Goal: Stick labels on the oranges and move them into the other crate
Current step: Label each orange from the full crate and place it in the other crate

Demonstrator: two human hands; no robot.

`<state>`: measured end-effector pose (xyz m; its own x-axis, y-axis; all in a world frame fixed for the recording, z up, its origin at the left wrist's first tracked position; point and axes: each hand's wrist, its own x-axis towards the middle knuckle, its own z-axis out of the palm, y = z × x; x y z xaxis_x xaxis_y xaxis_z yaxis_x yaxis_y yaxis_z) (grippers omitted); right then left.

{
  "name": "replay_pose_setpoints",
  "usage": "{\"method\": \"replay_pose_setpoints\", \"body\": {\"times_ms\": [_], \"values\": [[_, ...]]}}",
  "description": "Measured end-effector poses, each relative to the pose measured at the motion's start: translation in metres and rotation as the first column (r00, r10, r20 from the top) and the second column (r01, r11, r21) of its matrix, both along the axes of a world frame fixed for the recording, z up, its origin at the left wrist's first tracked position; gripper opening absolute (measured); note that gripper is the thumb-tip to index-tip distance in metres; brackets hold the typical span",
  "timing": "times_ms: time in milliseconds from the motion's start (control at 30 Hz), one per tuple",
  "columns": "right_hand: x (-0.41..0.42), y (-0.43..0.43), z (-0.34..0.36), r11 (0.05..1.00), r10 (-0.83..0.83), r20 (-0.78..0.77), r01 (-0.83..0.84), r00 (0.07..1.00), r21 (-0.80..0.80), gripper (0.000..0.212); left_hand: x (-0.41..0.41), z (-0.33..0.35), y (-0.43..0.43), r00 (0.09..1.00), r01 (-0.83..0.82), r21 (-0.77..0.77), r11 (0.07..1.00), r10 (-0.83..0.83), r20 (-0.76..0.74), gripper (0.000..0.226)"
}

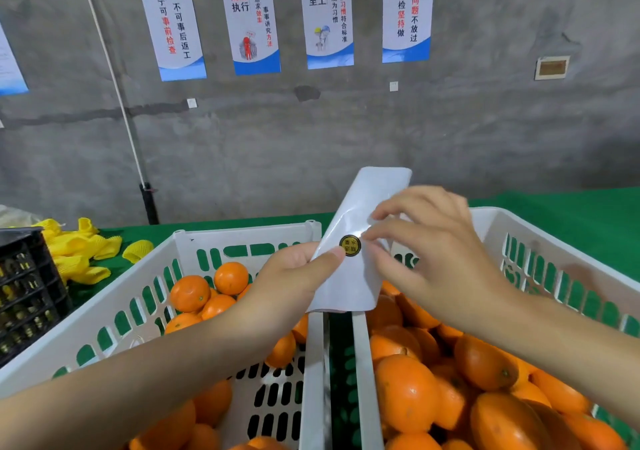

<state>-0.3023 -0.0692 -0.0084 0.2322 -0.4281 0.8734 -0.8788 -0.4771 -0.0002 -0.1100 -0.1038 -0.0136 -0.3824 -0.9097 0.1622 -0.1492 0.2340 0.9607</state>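
Left hand (294, 273) grips white sheet (353, 207) bearing round gold-black label (350, 245)

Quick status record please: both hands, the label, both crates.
left hand: grips the backing sheet, thumb beside the label
right hand: fingertips at the label's right edge; grip unclear
label: round, gold and black, on the sheet
left crate: few oranges, floor showing
right crate: heaped with oranges
stage: no orange in either hand
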Motion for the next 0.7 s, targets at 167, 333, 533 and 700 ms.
{"method": "replay_pose_setpoints", "body": {"times_ms": [167, 333, 533, 700], "values": [[-0.0018, -0.0008, -0.0057, 0.964, 0.091, -0.007, -0.086, 0.996, 0.252, 0.034, 0.0022, 0.0006, 0.0010, 0.998, 0.045, -0.022, 0.999, -0.044, 0.042, 0.032], [-0.0008, 0.0000, -0.0059, 0.940, 0.139, 0.056, -0.150, 0.989, 0.306, 0.041, 0.0062, -0.0011, -0.0006, 0.999, 0.023, 0.040, 0.999, -0.024, 0.026, 0.029], [0.0009, 0.0023, -0.0060, 0.929, 0.181, 0.076, -0.196, 0.981, 0.314, 0.030, 0.0049, -0.0033, -0.0029, 0.998, 0.059, 0.052, 0.997, -0.060, 0.016, 0.035], [0.0002, 0.0061, -0.0025, 0.922, 0.180, -0.027, -0.159, 0.983, 0.353, 0.027, 0.0066, -0.0024, -0.0033, 0.998, 0.056, 0.071, 0.996, -0.058, 0.024, 0.032]]}}
